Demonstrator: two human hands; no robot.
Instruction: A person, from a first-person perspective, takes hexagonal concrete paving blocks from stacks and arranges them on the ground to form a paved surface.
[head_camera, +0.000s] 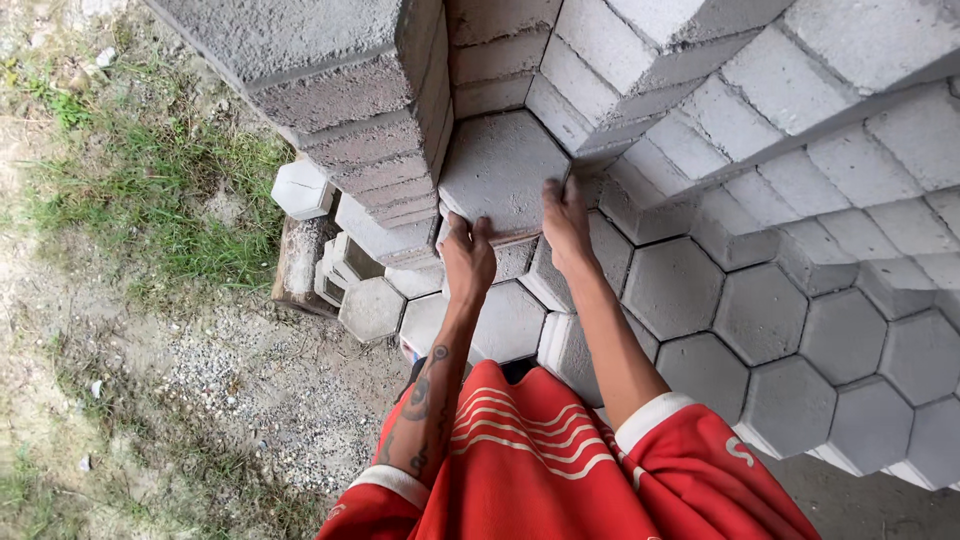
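a grey hexagonal paving block (500, 170) sits at the edge of a large stack, tucked into the corner where a tall pile of flat blocks (350, 100) on the left meets the stepped rows of hexagonal pavers (760, 300) on the right. its broad top face is turned toward the camera, and it lies above the lower hexagonal blocks beneath it.

the left hand (467, 258) grips the block's lower edge near its left corner, fingers curled up and over the rim, closed onto the concrete. the right hand (565, 222) holds the block's right lower side, fingers stretched upward along the edge and pressed against it, thumb side wrapped around. both hands have hold of the same block. the left forearm carries dark tattoos, and both arms come out of a red shirt with white stripes (530, 460).

below the hands, more hexagonal pavers form a lower tier, with several loose ones (370, 308) lying beside a weathered wooden pallet (300, 260) at the left of the stack. a single pale block (300, 188) juts out just beside the flat pile. further left the ground is gravel and sandy soil with patches of grass (150, 190).
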